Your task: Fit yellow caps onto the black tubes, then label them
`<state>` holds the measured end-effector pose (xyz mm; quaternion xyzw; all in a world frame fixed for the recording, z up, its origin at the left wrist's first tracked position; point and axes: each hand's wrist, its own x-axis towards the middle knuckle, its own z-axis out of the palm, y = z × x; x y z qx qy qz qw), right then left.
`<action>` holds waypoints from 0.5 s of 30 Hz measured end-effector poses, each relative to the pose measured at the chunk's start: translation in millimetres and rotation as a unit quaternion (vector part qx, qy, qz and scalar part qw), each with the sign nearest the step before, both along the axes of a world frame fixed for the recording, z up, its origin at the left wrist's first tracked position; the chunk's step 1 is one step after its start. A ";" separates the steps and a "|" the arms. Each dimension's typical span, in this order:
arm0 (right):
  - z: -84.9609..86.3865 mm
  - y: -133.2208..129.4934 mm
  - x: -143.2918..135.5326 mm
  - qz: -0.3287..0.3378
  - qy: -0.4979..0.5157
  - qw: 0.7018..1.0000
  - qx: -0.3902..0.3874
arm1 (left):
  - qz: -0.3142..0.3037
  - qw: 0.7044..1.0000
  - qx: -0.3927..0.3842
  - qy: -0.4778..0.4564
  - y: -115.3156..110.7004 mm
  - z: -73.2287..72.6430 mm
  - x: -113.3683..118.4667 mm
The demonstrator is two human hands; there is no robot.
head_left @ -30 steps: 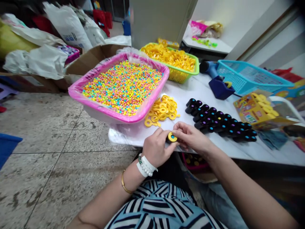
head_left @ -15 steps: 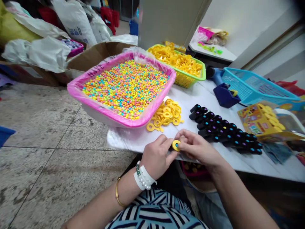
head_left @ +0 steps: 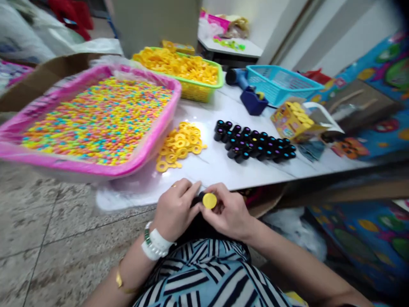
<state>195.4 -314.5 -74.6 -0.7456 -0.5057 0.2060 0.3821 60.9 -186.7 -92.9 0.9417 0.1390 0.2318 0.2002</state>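
Observation:
My left hand [head_left: 175, 209] is closed around a small black tube [head_left: 198, 198], mostly hidden by the fingers. A round yellow disc [head_left: 209, 201] sits at the tube's right end, its face toward me. My right hand [head_left: 228, 211] pinches that disc from the right. Both hands are close together just in front of the table edge. Beyond them lies a pile of yellow ring pieces [head_left: 182, 143]. Several black tubes with coloured dots on their ends [head_left: 255, 143] stand grouped to the right.
A pink-rimmed tub [head_left: 128, 169] of coloured beads fills the left. Behind are a green basket [head_left: 204, 87] of yellow pieces, a navy container [head_left: 254, 102] and a blue basket [head_left: 268, 87]. A yellow box [head_left: 287, 121] stands at the right.
The view has swung right, so the table things appear further left. The yellow piece between my hands showed a ring with a blue centre; now it shows a plain yellow face.

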 end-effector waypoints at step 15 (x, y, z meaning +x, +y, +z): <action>-106.3 -85.0 114.2 -0.231 -0.136 0.943 -0.196 | 0.081 0.993 -0.091 -0.001 12.5 31.3 88.6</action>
